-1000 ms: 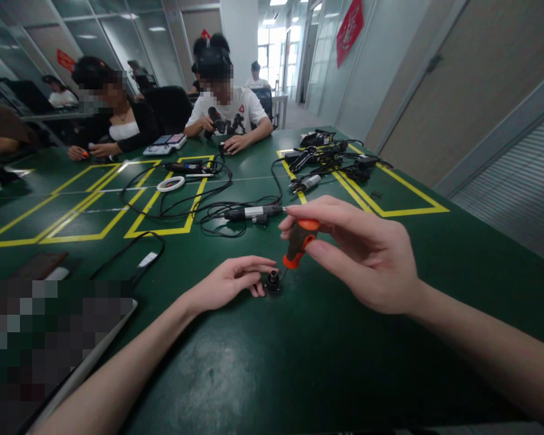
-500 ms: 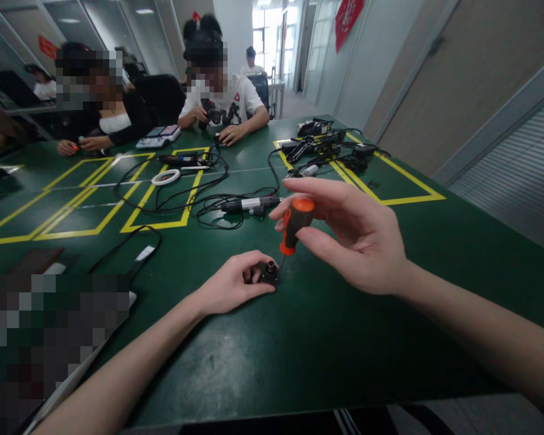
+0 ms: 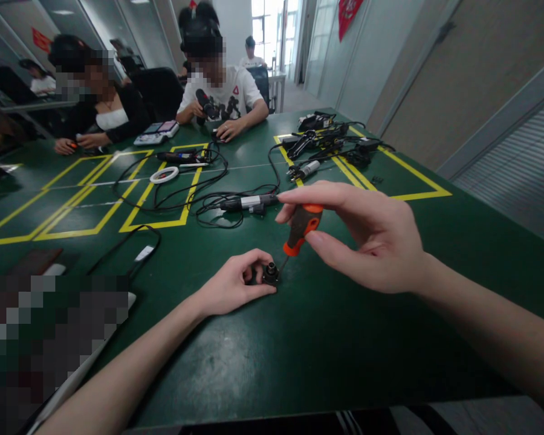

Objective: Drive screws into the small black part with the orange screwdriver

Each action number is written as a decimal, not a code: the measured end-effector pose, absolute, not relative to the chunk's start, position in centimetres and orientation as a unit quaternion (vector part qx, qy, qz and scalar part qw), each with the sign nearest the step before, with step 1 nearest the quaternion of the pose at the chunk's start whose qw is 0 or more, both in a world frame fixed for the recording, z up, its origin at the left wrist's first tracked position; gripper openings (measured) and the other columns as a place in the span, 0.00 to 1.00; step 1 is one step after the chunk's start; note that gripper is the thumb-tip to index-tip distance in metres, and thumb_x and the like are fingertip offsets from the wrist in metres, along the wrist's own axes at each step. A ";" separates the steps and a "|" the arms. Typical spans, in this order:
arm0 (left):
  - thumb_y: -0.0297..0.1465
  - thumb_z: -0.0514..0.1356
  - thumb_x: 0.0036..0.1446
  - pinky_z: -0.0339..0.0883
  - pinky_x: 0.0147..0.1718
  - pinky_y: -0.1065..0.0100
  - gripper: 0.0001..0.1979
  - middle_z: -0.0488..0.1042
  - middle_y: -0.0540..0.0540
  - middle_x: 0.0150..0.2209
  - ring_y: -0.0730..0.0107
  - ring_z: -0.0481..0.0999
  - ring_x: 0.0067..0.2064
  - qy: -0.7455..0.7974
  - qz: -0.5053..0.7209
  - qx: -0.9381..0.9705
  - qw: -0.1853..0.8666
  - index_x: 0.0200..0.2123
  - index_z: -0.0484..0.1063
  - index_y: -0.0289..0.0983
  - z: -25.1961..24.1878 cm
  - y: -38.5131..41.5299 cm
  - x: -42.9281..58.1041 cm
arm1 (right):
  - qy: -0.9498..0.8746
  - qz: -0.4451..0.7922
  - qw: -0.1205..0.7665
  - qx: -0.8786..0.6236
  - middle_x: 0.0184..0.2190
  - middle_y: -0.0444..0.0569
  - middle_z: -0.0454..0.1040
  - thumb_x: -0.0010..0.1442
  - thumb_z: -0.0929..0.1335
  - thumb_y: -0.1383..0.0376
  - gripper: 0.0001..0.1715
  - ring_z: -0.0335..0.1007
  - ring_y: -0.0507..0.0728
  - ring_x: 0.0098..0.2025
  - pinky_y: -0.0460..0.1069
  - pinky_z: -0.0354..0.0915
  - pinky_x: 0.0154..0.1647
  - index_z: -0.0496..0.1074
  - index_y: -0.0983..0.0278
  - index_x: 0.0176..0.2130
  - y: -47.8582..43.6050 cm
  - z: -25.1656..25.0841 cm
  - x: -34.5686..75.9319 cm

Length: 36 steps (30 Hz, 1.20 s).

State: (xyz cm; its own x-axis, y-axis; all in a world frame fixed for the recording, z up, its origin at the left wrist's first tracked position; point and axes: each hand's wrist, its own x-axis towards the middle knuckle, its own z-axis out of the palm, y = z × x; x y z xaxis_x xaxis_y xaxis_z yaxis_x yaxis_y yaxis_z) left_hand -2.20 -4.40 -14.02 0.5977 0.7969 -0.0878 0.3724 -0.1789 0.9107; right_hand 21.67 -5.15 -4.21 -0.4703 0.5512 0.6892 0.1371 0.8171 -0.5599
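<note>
Green table (image 3: 344, 356), glossy: low friction is my first concern, since held work could skid under turning load. Clock positions refer to view centre.

Right hand (image 3: 374, 235), 3 o'clock: thumb and fingers curled partway around the driver (image 3: 298, 229), index finger extended past it. I judge this grip light; a wrist tilt could throw the driver off line.

Left hand (image 3: 236, 284), 7 o'clock: thumb and index finger nearly closed, pinching the part (image 3: 271, 275). These fingertips sit just beside the driver's lower end; a slip could jab them.

Driver, 4 o'clock: slants down toward 7 o'clock. I cannot tell whether its tip is seated; off-axis pressure could make it cam out.

Part, 6 o'clock: small, black, apparently resting on the table. Sideways force could tip it.
</note>
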 end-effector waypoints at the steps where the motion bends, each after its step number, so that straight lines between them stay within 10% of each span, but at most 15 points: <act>1: 0.37 0.70 0.57 0.62 0.34 0.70 0.20 0.73 0.52 0.35 0.74 0.69 0.33 0.396 0.208 0.742 0.500 0.49 0.73 0.36 -14.0 -4.4 -2.2 | -0.837 0.217 0.459 -0.205 0.47 0.49 0.82 0.64 0.71 0.70 0.26 0.80 0.59 0.45 0.56 0.78 0.48 0.77 0.55 0.60 -5.2 -4.1 21.7; 9: 0.38 0.70 0.57 0.60 0.33 0.71 0.17 0.70 0.54 0.32 0.74 0.65 0.32 0.387 0.226 0.754 0.480 0.46 0.76 0.37 -14.5 -4.2 -2.2 | -0.842 0.165 0.460 -0.228 0.39 0.47 0.81 0.63 0.76 0.64 0.17 0.79 0.59 0.42 0.56 0.78 0.45 0.82 0.53 0.52 -5.4 -3.1 21.8; 36: 0.34 0.66 0.62 0.69 0.36 0.71 0.19 0.75 0.48 0.39 0.72 0.73 0.37 0.388 0.270 0.732 0.492 0.55 0.73 0.37 -14.5 -4.1 -2.0 | -0.812 0.273 0.459 -0.237 0.59 0.51 0.74 0.60 0.75 0.71 0.40 0.80 0.57 0.46 0.54 0.81 0.49 0.66 0.54 0.67 -4.5 -6.0 20.8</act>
State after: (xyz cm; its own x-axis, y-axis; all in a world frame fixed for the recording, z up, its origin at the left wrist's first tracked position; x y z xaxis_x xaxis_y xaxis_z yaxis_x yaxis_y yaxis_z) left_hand -2.00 -4.06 -14.47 0.5542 0.8323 0.0135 0.3021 -0.2162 0.9284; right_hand 20.81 -4.48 -5.98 -0.4664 0.6347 0.6162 0.1342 0.7393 -0.6599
